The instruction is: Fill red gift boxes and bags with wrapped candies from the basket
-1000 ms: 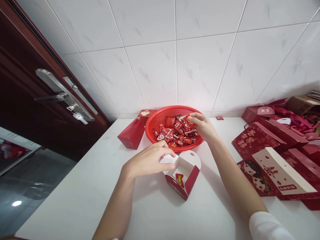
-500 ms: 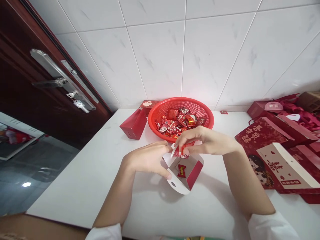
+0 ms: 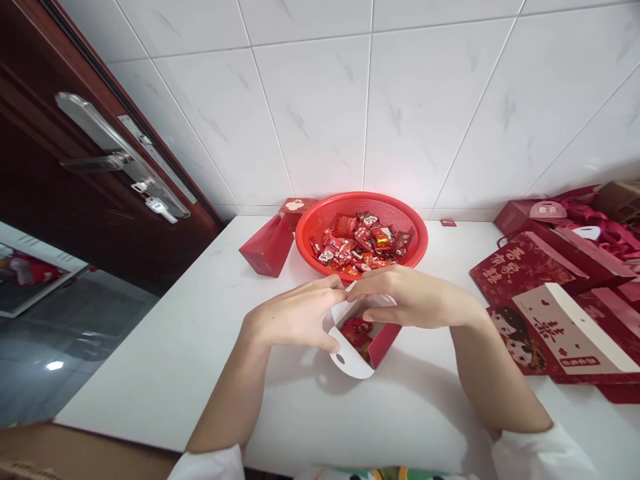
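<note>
A small gift box (image 3: 384, 345), red outside and white inside, stands unfolded on the white table with its rounded flaps spread. Red-wrapped candies (image 3: 356, 333) lie inside it. My left hand (image 3: 300, 317) grips the box from the left, thumb on the near flap and fingers at the far one. Over the box's far side is my right hand (image 3: 400, 297), its thumb and fingers apart with no candy between them; the fingertips are near the far flap. Just behind both hands sits a red plastic basket (image 3: 417, 230) with many wrapped candies.
Left of the basket are a red folded box (image 3: 270, 250) and a smaller red box (image 3: 296, 208). Red gift bags (image 3: 525, 267) and cartons pile up at the right. A tiny red packet (image 3: 449, 223) lies by the tiled wall. A dark door (image 3: 75, 200) stands at left.
The wrapped candies in my right hand have gone down into the box, and its fingers have parted. My left hand keeps its hold on the box, which has tilted slightly.
</note>
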The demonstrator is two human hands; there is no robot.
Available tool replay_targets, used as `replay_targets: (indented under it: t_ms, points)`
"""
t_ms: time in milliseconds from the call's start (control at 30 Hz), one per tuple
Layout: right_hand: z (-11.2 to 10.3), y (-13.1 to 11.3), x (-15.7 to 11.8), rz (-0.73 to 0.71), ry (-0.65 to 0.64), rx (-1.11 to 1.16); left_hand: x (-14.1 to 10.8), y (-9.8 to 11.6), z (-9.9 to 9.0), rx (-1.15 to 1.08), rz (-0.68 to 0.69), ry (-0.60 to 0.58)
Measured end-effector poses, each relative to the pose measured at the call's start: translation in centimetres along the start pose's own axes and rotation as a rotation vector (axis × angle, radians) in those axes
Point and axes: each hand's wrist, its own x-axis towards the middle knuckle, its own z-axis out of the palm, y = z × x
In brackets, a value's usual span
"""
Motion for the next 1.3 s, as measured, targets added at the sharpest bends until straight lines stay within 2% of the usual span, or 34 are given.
replay_targets:
  t_ms: [133,333,467,600,700,833,900,1000,1133,1300]
  points:
    - [-1.1,0.0,-1.7,-0.013,0.002,-0.019,0.0,-0.4,0.1,-0.035,0.026,-0.055]
    - [-2.2,0.3,-4.1,0.071,0.165,-0.092,0.0,0.4,0.2,-0.047,0.127,-0.058]
    - [-2.6,0.8,-4.8,0.113,0.208,-0.129,0.4,0.9,0.3,-0.073,0.210,-0.059]
    - [-2.7,1.4,-5.2,0.177,0.284,-0.181,1.2,0.0,0.3,-0.139,0.210,0.005]
    - [-2.9,1.8,-5.6,0.232,0.332,-0.214,2.2,-1.6,-0.4,-0.240,0.246,0.150]
    - [-3.2,1.9,-6.4,0.259,0.380,-0.215,5.3,-4.7,-2.8,-0.315,0.142,0.358]
    - [-3.3,1.9,-6.8,0.265,0.402,-0.206,7.9,-6.2,-4.3,-0.291,0.037,0.340]
    - [-3.4,2.0,-7.4,0.281,0.412,-0.200,12.3,-7.5,-5.5,-0.087,-0.119,0.170]
    - [-3.5,1.9,-7.9,0.296,0.418,-0.198,17.1,-7.8,-4.8,0.020,-0.160,0.046]
    - [-3.6,1.4,-8.2,0.301,0.414,-0.195,20.3,-7.8,-3.0,0.145,-0.175,0.047]
